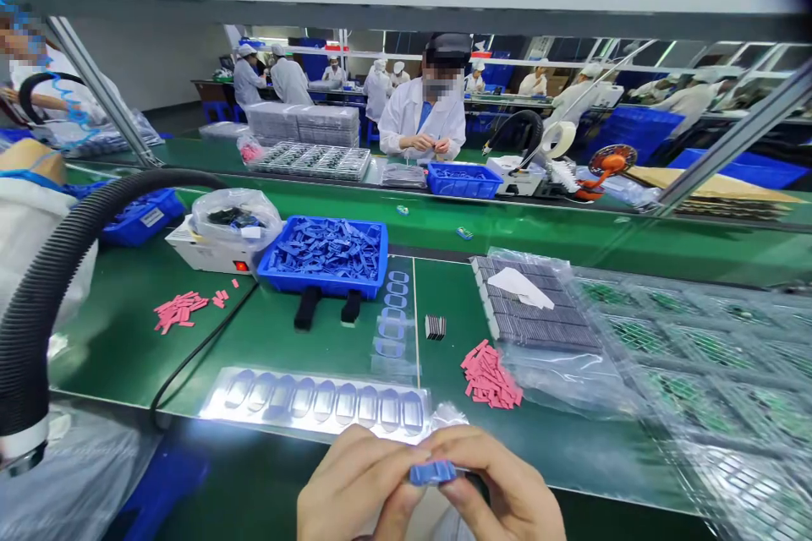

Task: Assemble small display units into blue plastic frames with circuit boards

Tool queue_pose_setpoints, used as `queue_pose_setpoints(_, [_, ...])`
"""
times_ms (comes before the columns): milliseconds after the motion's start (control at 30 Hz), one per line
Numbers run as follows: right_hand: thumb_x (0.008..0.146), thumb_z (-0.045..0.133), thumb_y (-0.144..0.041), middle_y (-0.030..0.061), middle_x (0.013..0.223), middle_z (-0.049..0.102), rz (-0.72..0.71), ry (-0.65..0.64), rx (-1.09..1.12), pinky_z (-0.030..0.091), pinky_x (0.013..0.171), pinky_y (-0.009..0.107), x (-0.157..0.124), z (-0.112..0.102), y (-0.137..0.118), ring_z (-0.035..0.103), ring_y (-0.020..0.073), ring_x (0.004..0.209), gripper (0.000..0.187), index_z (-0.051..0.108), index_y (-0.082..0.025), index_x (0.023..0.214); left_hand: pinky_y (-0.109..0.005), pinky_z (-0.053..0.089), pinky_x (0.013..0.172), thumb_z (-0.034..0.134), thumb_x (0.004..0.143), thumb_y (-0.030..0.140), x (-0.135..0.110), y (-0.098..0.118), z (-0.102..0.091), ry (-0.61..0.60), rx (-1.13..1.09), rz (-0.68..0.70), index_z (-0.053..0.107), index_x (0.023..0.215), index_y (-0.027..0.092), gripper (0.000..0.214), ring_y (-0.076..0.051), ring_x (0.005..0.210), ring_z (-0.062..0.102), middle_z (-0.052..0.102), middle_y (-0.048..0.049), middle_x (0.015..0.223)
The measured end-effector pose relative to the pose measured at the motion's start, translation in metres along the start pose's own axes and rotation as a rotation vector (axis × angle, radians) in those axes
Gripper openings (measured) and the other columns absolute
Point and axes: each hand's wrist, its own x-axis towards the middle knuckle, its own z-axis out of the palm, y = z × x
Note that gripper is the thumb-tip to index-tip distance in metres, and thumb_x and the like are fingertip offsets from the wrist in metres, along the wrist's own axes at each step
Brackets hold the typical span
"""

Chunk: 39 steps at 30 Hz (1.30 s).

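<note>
The left hand (352, 486) and right hand (501, 490) meet low in the view, fingers curled, both pinching a small blue piece (432, 472) between them. The piece is held just above the near edge of the green worktop (120, 347). It looks ridged, though the fingers and the angle make its exact shape hard to tell.

Just ahead of the hands lies a clear tray (320, 403) with a row of oval blue shapes. Beyond it, a blue crate (323, 258) is heaped with more blue pieces. To the right sit a pile of pink strips (490, 376) and a plastic bag of dark strips (539, 304), with a small black stack (435, 327) nearer the crate. A black ribbed hose (38, 287) curves down at the left. Across the worktop, a co-worker (424, 118) in a white coat holds something in both hands.
</note>
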Motion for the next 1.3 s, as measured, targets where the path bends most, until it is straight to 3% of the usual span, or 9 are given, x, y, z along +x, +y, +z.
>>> queue_pose_setpoints(100, [0.090, 0.056, -0.026, 0.0006, 0.080, 0.072, -0.007, 0.038, -0.056, 0.056, 0.068, 0.016, 0.001, -0.001, 0.000, 0.070, 0.0126, 0.073, 0.009, 0.065, -0.025, 0.089, -0.027, 0.054, 0.064, 0.059, 0.083, 0.013, 0.007, 0.000, -0.002, -0.030, 0.053, -0.008, 0.065, 0.104, 0.015, 0.022, -0.017, 0.073, 0.063, 0.070, -0.0070, 0.082])
queue_pose_setpoints(267, [0.089, 0.057, -0.019, 0.0051, 0.085, 0.072, -0.070, 0.038, -0.202, 0.056, 0.071, 0.019, -0.002, -0.004, 0.006, 0.070, 0.0156, 0.078, 0.008, 0.064, -0.021, 0.090, -0.029, 0.053, 0.060, 0.063, 0.082, 0.042, 0.026, 0.002, 0.001, -0.027, 0.031, -0.053, 0.066, 0.097, 0.016, 0.030, -0.017, 0.067, 0.062, 0.073, -0.0056, 0.076])
queue_pose_setpoints(400, [0.091, 0.053, -0.020, 0.0045, 0.081, 0.072, -0.167, -0.023, -0.281, 0.057, 0.067, 0.021, 0.001, -0.009, 0.005, 0.070, 0.0161, 0.073, 0.010, 0.063, -0.021, 0.092, -0.029, 0.049, 0.055, 0.064, 0.083, 0.032, 0.029, 0.001, 0.006, -0.071, 0.049, -0.038, 0.066, 0.082, 0.019, 0.013, -0.015, 0.059, 0.060, 0.072, -0.0011, 0.066])
queue_pose_setpoints(600, [0.090, 0.049, -0.014, 0.0055, 0.086, 0.071, -0.167, -0.093, -0.381, 0.058, 0.070, 0.025, -0.002, -0.016, 0.010, 0.069, 0.0175, 0.080, 0.017, 0.061, -0.021, 0.100, -0.031, 0.051, 0.058, 0.064, 0.083, 0.024, 0.021, -0.004, 0.006, -0.150, 0.100, -0.061, 0.067, 0.086, 0.020, 0.006, -0.016, 0.063, 0.063, 0.075, -0.0012, 0.072])
queue_pose_setpoints(767, [0.086, 0.051, -0.008, 0.0048, 0.087, 0.071, -0.213, -0.085, -0.471, 0.059, 0.071, 0.023, -0.004, -0.020, 0.008, 0.069, 0.0165, 0.080, 0.023, 0.060, -0.019, 0.103, -0.029, 0.055, 0.055, 0.060, 0.080, 0.004, 0.017, -0.003, 0.006, -0.158, 0.200, 0.000, 0.065, 0.100, 0.018, 0.026, -0.018, 0.066, 0.064, 0.077, -0.0037, 0.082])
queue_pose_setpoints(867, [0.087, 0.057, -0.019, 0.0047, 0.085, 0.072, -0.152, 0.038, -0.460, 0.060, 0.066, 0.023, -0.011, -0.015, 0.006, 0.071, 0.0172, 0.076, 0.016, 0.061, -0.019, 0.102, -0.026, 0.054, 0.051, 0.065, 0.076, 0.005, 0.015, 0.002, 0.008, -0.127, 0.093, -0.040, 0.068, 0.094, 0.017, 0.022, -0.016, 0.059, 0.063, 0.076, -0.0033, 0.074])
queue_pose_setpoints(1000, [0.077, 0.072, -0.037, 0.0043, 0.081, 0.073, 0.047, 0.253, -0.456, 0.061, 0.062, 0.023, -0.022, -0.006, 0.002, 0.071, 0.0174, 0.065, 0.033, 0.060, -0.018, 0.102, -0.022, 0.051, 0.049, 0.067, 0.076, 0.008, 0.012, 0.009, 0.011, -0.071, -0.008, -0.132, 0.069, 0.089, 0.016, 0.016, -0.013, 0.055, 0.060, 0.071, -0.0017, 0.064])
queue_pose_setpoints(1167, [0.080, 0.070, -0.027, 0.0019, 0.075, 0.075, 0.155, 0.196, -0.212, 0.061, 0.061, 0.019, -0.021, -0.007, -0.005, 0.072, 0.0160, 0.064, 0.008, 0.069, -0.020, 0.084, -0.020, 0.051, 0.051, 0.069, 0.074, 0.008, 0.007, 0.009, 0.012, -0.058, -0.055, -0.196, 0.070, 0.088, 0.019, 0.018, -0.012, 0.055, 0.060, 0.071, 0.0001, 0.064])
queue_pose_setpoints(1300, [0.084, 0.065, -0.026, 0.0035, 0.084, 0.076, 0.208, 0.092, -0.005, 0.061, 0.064, 0.020, -0.016, -0.015, -0.007, 0.073, 0.0177, 0.076, 0.008, 0.071, -0.022, 0.086, -0.019, 0.049, 0.049, 0.071, 0.072, 0.010, 0.000, 0.006, 0.013, -0.067, -0.082, -0.287, 0.070, 0.083, 0.021, 0.016, -0.011, 0.054, 0.059, 0.071, 0.0014, 0.063])
